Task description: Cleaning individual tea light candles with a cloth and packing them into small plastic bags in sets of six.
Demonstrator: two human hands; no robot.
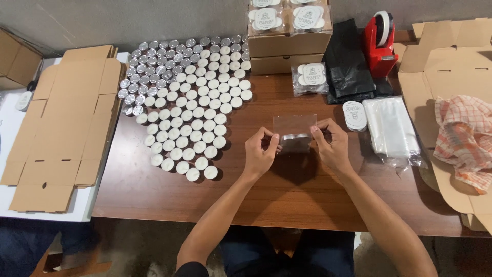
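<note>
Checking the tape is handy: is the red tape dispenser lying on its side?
No, the red tape dispenser stands upright at the table's far edge.

Soft, even light falls from above, bright enough to read every surface. The brown bench (287,195) carries a mild sheen in front of the hands, without harsh glare. Short, soft shadows sit under the left hand (260,154) and right hand (330,146) and beside the tealights (189,102), whose metal cups glint at the far left. The clear pouch (294,125) reflects a faint haze. Focus is sharp across the middle; straight edges bow slightly toward the corners, and the lower frame falls dim
</note>
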